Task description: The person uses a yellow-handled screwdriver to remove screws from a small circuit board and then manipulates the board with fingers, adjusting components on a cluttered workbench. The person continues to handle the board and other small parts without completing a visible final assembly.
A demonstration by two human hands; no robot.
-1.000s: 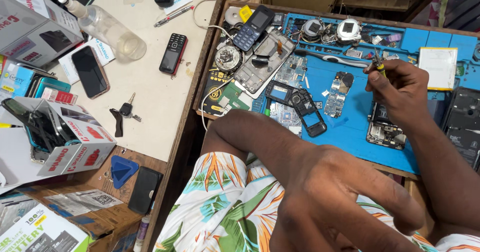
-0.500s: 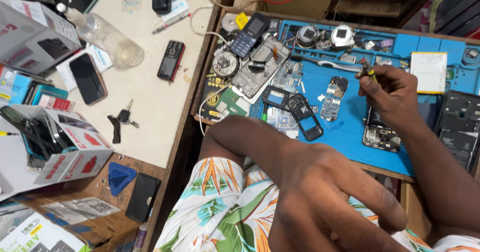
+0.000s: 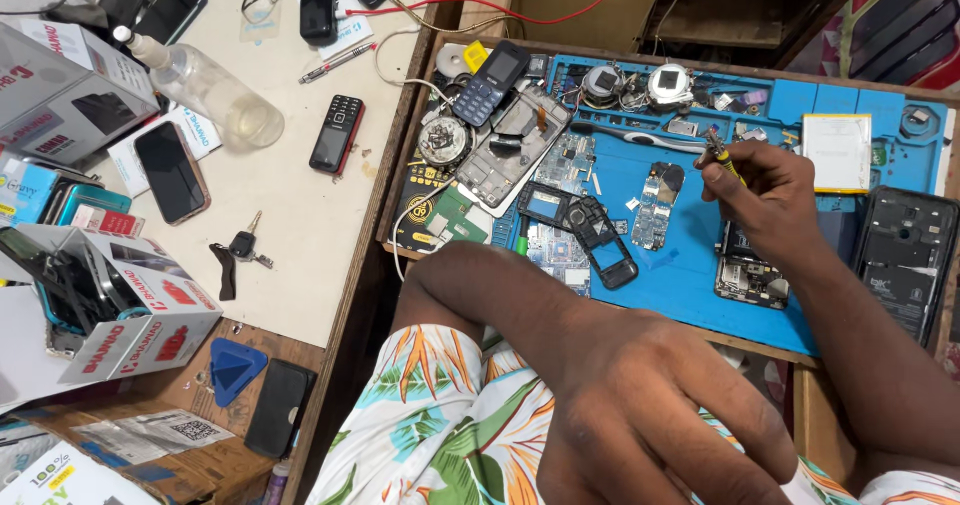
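Observation:
My right hand (image 3: 765, 200) is closed on a small yellow-handled screwdriver (image 3: 722, 160) and hovers over the blue repair mat (image 3: 690, 265). Just below it lies an opened phone (image 3: 745, 275) with its insides showing. A loose circuit board (image 3: 655, 193) and a black phone frame (image 3: 600, 240) lie to its left on the mat. My left hand (image 3: 650, 415) rests in the foreground on floral cloth (image 3: 440, 435), fingers loosely spread and holding nothing.
A black back cover (image 3: 905, 260) and a white battery (image 3: 838, 150) lie at the mat's right. On the pale table to the left are a black keypad phone (image 3: 335, 133), clear bottle (image 3: 205, 85), smartphone (image 3: 170, 170), keys (image 3: 240, 250) and boxes (image 3: 130, 305).
The view has drifted slightly. My right hand keeps the screwdriver and has shifted a little to the left over the mat. My left hand stays where it was.

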